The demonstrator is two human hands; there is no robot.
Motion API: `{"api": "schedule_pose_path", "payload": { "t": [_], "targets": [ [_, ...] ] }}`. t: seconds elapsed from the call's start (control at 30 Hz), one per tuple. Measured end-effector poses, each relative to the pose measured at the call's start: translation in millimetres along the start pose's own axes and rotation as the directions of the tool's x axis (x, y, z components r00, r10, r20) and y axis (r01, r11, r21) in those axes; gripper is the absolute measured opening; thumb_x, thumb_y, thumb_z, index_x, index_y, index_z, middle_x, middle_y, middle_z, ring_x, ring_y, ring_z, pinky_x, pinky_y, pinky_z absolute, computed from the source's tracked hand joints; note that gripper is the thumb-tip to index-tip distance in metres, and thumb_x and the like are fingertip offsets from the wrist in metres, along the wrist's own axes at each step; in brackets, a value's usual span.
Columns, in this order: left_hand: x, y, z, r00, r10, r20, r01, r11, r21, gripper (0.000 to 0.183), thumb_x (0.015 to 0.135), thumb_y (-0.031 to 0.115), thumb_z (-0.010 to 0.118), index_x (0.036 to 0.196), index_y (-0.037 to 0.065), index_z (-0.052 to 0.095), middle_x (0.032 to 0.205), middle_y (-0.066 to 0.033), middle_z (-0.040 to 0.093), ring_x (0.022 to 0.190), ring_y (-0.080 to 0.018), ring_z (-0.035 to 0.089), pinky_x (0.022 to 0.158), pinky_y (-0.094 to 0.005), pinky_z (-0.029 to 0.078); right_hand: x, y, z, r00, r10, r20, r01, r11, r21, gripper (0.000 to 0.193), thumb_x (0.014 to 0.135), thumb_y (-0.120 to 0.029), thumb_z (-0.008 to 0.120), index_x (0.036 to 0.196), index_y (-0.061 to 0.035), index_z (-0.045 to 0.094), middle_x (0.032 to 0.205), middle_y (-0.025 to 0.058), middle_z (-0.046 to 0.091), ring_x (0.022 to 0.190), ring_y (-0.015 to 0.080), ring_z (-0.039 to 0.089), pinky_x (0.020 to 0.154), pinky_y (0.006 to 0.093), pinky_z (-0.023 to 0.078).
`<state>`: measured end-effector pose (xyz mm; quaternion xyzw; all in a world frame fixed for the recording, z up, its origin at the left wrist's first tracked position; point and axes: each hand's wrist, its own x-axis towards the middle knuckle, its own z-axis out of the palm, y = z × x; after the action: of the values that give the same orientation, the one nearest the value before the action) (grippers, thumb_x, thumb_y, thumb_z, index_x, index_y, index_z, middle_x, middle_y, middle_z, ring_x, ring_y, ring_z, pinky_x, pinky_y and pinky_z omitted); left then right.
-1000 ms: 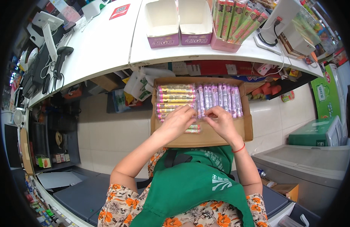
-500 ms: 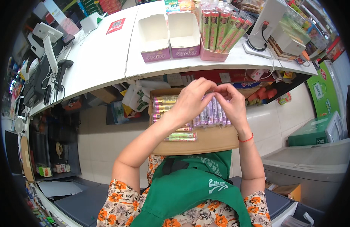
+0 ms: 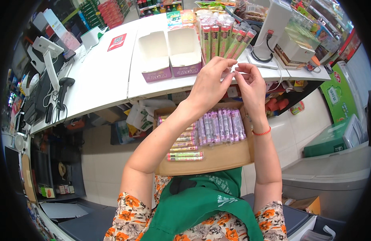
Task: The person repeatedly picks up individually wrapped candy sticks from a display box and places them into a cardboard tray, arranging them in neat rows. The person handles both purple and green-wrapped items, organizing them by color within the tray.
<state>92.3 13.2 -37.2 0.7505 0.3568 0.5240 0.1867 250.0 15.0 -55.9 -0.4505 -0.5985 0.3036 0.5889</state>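
My left hand (image 3: 214, 79) and my right hand (image 3: 251, 85) are raised close together in front of the counter edge, thumbs and fingers curled into pinches. Whatever lies between their fingertips is too small to make out. Just beyond them, green and red stick packs (image 3: 223, 41) stand upright on the counter, their container mostly hidden by my hands. Below my forearms, a shallow cardboard box (image 3: 229, 157) holds a row of purple wrapped sticks (image 3: 219, 126). Yellow sticks (image 3: 184, 139) lie stacked at its left, partly behind my left arm, with green ones (image 3: 185, 156) nearest me.
Two open white-and-purple boxes (image 3: 158, 75) stand on the white counter (image 3: 109, 72). A scanner (image 3: 64, 90) and a screen (image 3: 49, 46) are at the left. A white upright device (image 3: 274, 28) with a cable stands at the right, and a green bin (image 3: 330, 138) is on the floor.
Both hands have moved forward and up, still close together, toward the counter edge. More of the purple sticks shows below them. The view has shifted slightly.
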Motion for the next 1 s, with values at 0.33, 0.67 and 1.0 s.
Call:
{"api": "schedule_pose_path", "payload": {
  "t": [0.33, 0.67, 1.0],
  "targets": [
    [16.2, -7.9, 8.6, 0.998, 0.040, -0.041, -0.040, 0.999, -0.006, 0.040, 0.092, 0.001, 0.067, 0.132, 0.000, 0.064, 0.123, -0.0154, 0.066, 0.101, -0.0232, 0.070, 0.084, -0.0339, 0.062, 30.5, 7.9, 8.7, 0.997, -0.005, -0.075, 0.006, 1.000, 0.021, 0.039, 0.094, -0.013, 0.074, 0.127, 0.0023, 0.060, 0.110, 0.0106, 0.070, 0.087, 0.0135, 0.067, 0.074, 0.0290, 0.056],
    [20.5, -15.9, 2.3, 0.998, -0.002, -0.068, 0.001, 1.000, -0.017, 0.041, 0.092, -0.002, 0.066, 0.134, -0.001, 0.062, 0.119, -0.0151, 0.065, 0.099, -0.0213, 0.071, 0.079, -0.0315, 0.062, 36.5, 8.2, 20.3, 0.993, -0.100, -0.068, 0.101, 0.995, 0.012, 0.023, 0.091, -0.007, 0.074, 0.111, 0.0010, 0.066, 0.100, 0.0062, 0.071, 0.083, 0.0114, 0.067, 0.074, 0.0276, 0.056],
    [36.9, -4.2, -10.4, 0.982, -0.128, -0.141, 0.096, 0.972, -0.216, 0.034, 0.092, 0.004, 0.070, 0.125, 0.000, 0.065, 0.111, -0.0096, 0.071, 0.093, -0.0170, 0.071, 0.075, -0.0297, 0.059, 34.9, -15.4, 25.0, 0.973, -0.227, -0.037, 0.224, 0.972, -0.066, 0.023, 0.091, -0.007, 0.074, 0.112, -0.0013, 0.068, 0.103, 0.0083, 0.069, 0.093, 0.0172, 0.069, 0.085, 0.0313, 0.056]
  ]
}}
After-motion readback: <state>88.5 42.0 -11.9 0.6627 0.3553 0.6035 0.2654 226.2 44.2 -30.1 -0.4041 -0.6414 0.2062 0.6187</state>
